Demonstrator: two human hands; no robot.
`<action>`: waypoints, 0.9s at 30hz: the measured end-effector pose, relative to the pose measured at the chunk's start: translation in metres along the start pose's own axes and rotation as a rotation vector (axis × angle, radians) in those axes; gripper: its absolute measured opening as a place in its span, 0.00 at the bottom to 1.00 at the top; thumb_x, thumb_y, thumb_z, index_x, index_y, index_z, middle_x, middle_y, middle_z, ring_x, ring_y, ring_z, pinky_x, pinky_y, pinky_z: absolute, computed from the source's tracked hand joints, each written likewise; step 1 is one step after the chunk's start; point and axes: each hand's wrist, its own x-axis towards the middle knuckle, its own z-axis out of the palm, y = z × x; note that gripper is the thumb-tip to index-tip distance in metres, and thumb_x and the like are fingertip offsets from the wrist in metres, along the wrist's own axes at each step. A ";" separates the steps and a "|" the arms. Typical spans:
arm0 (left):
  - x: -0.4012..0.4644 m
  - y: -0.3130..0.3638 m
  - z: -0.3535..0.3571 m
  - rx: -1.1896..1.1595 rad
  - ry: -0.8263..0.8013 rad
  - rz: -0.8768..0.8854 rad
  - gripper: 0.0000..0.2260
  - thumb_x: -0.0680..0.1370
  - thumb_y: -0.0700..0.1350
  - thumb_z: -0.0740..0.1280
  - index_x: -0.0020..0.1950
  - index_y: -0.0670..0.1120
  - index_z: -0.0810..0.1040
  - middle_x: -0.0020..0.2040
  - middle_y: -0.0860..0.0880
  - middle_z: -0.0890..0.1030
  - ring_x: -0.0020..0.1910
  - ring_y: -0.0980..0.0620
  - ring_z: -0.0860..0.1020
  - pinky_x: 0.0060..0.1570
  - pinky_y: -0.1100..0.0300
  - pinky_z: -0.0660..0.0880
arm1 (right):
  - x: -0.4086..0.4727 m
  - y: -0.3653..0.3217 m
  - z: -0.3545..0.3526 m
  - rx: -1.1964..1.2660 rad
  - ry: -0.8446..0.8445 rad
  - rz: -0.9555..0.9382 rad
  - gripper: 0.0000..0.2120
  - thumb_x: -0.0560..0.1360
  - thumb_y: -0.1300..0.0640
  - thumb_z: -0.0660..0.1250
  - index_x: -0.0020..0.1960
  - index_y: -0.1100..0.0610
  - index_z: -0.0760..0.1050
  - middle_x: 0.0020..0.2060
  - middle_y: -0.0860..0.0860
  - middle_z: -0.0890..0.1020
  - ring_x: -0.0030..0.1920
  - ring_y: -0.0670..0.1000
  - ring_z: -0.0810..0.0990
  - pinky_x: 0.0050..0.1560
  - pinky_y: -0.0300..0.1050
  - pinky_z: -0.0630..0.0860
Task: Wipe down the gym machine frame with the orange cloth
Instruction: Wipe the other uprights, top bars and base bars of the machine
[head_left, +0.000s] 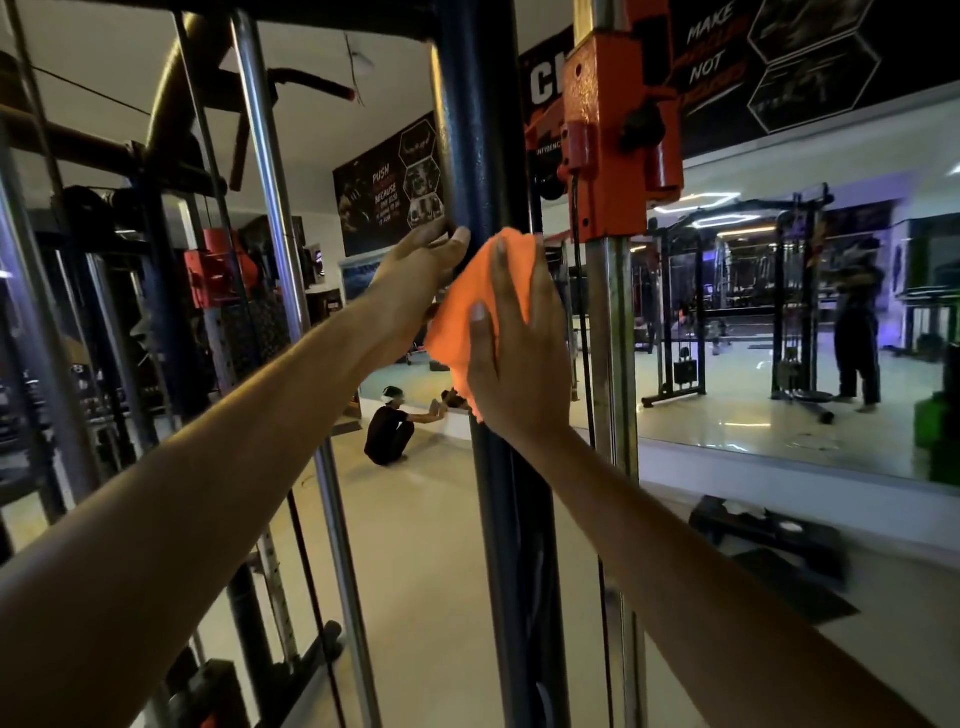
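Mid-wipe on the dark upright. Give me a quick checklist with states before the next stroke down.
1. Orange cloth against the dark upright post: ok, right hand presses it flat there.
2. Left hand steadying the post: ok, fingers curl round it beside the cloth.
3. Post below the cloth free: ok, nothing on it.
4. Orange carriage clear of the hands: ok, above and to the right.
5. Black cable clear of the cloth: cannot tell.
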 end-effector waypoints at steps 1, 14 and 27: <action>-0.002 0.001 0.001 -0.014 -0.009 0.006 0.22 0.83 0.55 0.70 0.78 0.57 0.75 0.70 0.56 0.82 0.69 0.50 0.81 0.69 0.45 0.76 | -0.011 0.005 0.000 -0.009 -0.012 -0.013 0.29 0.91 0.44 0.51 0.89 0.47 0.49 0.88 0.55 0.49 0.86 0.61 0.56 0.79 0.67 0.67; -0.032 -0.012 0.007 -0.048 -0.043 -0.041 0.18 0.85 0.53 0.68 0.75 0.60 0.75 0.74 0.48 0.79 0.71 0.46 0.78 0.71 0.44 0.74 | -0.044 0.014 0.002 0.000 -0.038 -0.013 0.30 0.90 0.44 0.52 0.89 0.49 0.52 0.88 0.58 0.50 0.85 0.62 0.59 0.77 0.67 0.70; -0.062 -0.069 0.018 -0.046 -0.043 -0.119 0.27 0.83 0.60 0.71 0.81 0.60 0.71 0.74 0.53 0.79 0.73 0.50 0.78 0.74 0.44 0.74 | -0.146 0.042 0.003 0.033 -0.156 0.047 0.31 0.90 0.40 0.47 0.89 0.50 0.50 0.88 0.58 0.49 0.84 0.62 0.60 0.76 0.66 0.71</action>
